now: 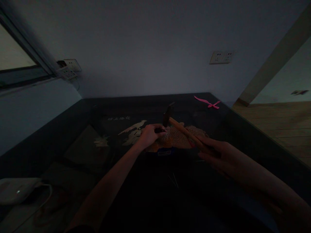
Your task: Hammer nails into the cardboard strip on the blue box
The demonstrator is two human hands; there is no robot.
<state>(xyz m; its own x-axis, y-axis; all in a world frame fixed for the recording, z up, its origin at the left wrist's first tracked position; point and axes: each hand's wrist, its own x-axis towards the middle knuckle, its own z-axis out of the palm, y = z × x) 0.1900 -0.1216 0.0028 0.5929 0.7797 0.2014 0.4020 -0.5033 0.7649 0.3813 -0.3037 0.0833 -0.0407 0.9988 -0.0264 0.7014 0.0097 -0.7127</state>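
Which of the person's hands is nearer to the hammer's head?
Left. The left hand is close to the hammer's head, just below it in the picture; the right hand is farther away, gripping the handle.

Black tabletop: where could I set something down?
Bare-looking: the back strip between wall and hammer, and the patch between pink ribbon and right hand. Crowded: around the perforated piece, with left hand and hammer. Near side: too dark to judge.
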